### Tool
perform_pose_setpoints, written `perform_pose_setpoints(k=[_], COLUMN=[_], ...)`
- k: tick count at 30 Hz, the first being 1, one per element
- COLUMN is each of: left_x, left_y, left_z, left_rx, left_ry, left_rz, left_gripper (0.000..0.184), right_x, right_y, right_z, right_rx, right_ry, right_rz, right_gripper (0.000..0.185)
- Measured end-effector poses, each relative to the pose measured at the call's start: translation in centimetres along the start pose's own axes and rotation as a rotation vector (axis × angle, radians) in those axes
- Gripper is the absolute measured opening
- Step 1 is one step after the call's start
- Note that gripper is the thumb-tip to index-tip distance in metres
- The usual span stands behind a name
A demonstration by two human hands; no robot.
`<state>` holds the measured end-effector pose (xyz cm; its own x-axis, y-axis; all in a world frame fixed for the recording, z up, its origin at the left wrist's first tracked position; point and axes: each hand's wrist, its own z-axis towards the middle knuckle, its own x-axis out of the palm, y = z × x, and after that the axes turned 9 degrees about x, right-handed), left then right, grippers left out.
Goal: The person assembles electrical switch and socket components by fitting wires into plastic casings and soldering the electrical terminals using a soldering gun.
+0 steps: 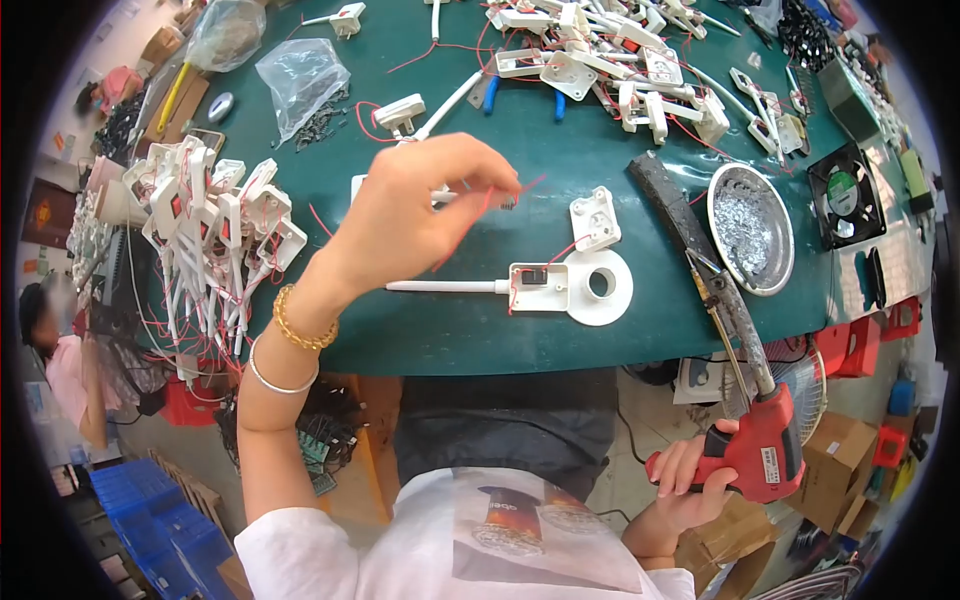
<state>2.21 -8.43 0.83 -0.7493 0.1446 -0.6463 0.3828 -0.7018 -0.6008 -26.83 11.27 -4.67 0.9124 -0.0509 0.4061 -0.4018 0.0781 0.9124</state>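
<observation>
Left hand point(405, 215) aloft, a red wire point(535, 183) appears pinched; below and right of it, the white housing point(548, 298) is left open, switch point(535, 276) already seated; the red gun-shaped tool point(770, 450) is gripped by the right hand point(697, 482).

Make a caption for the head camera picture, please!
Left hand pinches red wire above a green table; right hand holds a red tool.
</observation>
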Motion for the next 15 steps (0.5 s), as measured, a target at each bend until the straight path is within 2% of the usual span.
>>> perform_pose_setpoints(k=[3, 8, 10, 12, 14, 15], left_x=[-0.8, -0.6, -1.8, -3.1, -4.5, -4.9], left_y=[-0.3, -2.0, -2.7, -3.3, -4.1, -4.6], left_z=[-0.3, -2.2, -2.9, -3.9, -4.8, -5.5], left_rx=[-0.123, -0.078, -0.030, -0.093, -0.155, -0.150], left_ry=[-0.041, 0.011, 0.202, 0.219, 0.384, 0.388], left_rz=[-0.134, -0.086, 0.085, 0.054, 0.105, 0.099], left_gripper=[0.012, 0.016, 0.019, 0.020, 0.022, 0.022], right_x=[-0.2, 0.1, 0.0, -0.1, -0.1, -0.1], right_y=[-0.2, -0.2, -0.2, -0.1, -0.2, -0.2], right_z=[-0.1, 0.2, 0.2, 0.1, 0.1, 0.0], right_rx=[-0.011, -0.024, -0.036, -0.032, -0.031, -0.024], right_ry=[-0.025, -0.049, -0.037, -0.037, -0.045, -0.041], right_rz=[0.003, -0.010, -0.016, -0.013, -0.010, 0.002], right_gripper=[0.054, 0.054, 0.053, 0.053, 0.053, 0.053])
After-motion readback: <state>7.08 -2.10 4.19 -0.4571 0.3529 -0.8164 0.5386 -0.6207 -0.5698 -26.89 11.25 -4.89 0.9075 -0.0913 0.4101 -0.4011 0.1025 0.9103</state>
